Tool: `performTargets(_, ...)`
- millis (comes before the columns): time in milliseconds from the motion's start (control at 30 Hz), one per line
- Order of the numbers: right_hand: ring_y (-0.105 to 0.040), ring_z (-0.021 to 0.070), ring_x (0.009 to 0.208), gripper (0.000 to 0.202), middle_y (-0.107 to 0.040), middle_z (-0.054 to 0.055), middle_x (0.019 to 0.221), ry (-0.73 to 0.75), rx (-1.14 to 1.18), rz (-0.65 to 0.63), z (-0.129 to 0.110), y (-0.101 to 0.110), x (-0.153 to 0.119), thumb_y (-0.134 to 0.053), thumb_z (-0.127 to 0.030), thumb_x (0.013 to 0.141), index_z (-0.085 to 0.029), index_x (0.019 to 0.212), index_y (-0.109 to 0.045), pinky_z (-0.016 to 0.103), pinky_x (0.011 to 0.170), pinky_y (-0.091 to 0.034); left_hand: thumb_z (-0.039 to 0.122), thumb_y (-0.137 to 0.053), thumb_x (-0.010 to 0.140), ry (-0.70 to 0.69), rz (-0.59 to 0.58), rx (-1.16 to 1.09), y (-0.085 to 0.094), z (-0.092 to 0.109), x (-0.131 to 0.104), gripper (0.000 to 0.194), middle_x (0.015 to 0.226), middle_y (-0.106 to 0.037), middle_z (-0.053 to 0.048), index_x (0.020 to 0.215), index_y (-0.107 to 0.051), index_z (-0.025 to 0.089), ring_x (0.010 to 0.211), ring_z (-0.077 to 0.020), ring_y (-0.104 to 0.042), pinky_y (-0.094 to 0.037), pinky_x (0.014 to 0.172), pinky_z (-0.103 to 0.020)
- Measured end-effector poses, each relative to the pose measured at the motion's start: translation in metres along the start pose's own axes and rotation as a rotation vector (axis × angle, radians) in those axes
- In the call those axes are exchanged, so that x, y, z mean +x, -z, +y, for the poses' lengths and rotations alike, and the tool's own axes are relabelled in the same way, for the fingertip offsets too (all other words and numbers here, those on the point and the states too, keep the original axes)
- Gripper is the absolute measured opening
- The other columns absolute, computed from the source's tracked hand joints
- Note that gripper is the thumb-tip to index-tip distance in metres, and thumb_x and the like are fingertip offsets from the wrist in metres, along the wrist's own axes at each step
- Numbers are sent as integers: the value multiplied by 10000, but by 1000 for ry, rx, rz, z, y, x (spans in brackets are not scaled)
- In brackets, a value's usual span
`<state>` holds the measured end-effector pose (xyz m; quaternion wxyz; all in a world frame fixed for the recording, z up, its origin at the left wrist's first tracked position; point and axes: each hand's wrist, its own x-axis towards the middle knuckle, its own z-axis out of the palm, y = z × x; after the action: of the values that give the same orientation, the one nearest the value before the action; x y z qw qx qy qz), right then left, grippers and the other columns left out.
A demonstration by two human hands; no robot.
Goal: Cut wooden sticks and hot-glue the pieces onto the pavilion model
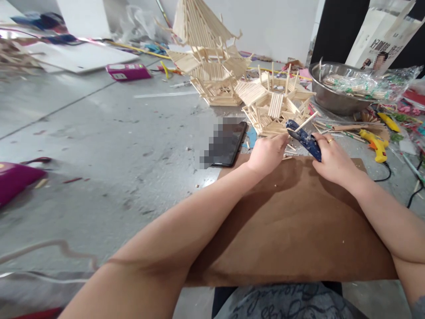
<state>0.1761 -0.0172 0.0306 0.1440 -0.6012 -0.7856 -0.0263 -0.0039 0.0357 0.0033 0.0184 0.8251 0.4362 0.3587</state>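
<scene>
My right hand (334,157), a ring on one finger, is wrapped round a blue-handled cutter (307,141) with dark jaws. A thin wooden stick (307,121) slants up to the right from the cutter's jaws, in line with the fingertips of my left hand (268,153). Those fingers are pinched closed at its lower end, which they hide. Just beyond my hands stands a small many-sided stick model (275,106) with upright posts. Behind it to the left rises a taller stick pagoda (215,71) with a pointed roof.
A brown board (299,221) lies across my lap. A phone (229,144) is left of my hands. To the right are a yellow glue gun (375,144) and a metal bowl (341,99) with bagged sticks. Purple boxes (128,72) lie on the grey floor (99,133).
</scene>
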Motion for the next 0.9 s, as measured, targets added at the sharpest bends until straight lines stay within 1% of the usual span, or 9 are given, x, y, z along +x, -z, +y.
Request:
performTargets(167, -496, 311, 1047, 563, -474, 203, 1141, -5, -12, -24, -3, 2, 0, -450, -150, 682, -73, 1235, -383, 441, 846, -434, 216, -410, 833, -15, 1, 2, 0, 0, 0, 239, 671, -651, -61, 781, -634, 150, 609, -121, -582, -401, 590, -213)
performTargets(300, -503, 313, 1026, 549, -485, 198, 1135, -9, -9, -25, -4, 2, 0, -444, -161, 689, -85, 1230, -389, 448, 815, -446, 211, -413, 832, -16, -1, 9, -2, -1, 0, 233, 684, -654, -66, 791, -634, 148, 618, -128, -588, -404, 596, -217)
performTargets(533, -518, 292, 1004, 557, -501, 176, 1125, -16, -29, -28, -4, 1, 0, -431, -177, 686, -86, 1234, -399, 413, 818, -442, 216, -423, 827, -28, 16, 30, -3, -2, -1, 225, 671, -658, -54, 791, -638, 159, 588, -114, -573, -386, 568, -207)
performTargets(733, -516, 297, 1004, 551, -501, 181, 1142, -17, -7, -19, -5, 1, -1, -441, -168, 685, -90, 1229, -402, 424, 810, -447, 241, -401, 844, -47, 18, 73, -2, -2, -1, 258, 661, -656, -55, 789, -637, 151, 593, -119, -581, -375, 552, -208)
performTargets(900, -526, 300, 985, 536, -508, 181, 1136, -25, -5, -26, -5, 1, 0, -441, -178, 691, -89, 1219, -415, 425, 795, -451, 229, -398, 844, -64, 7, 107, -3, -3, -1, 256, 667, -659, -55, 815, -640, 151, 606, -119, -585, -379, 557, -207)
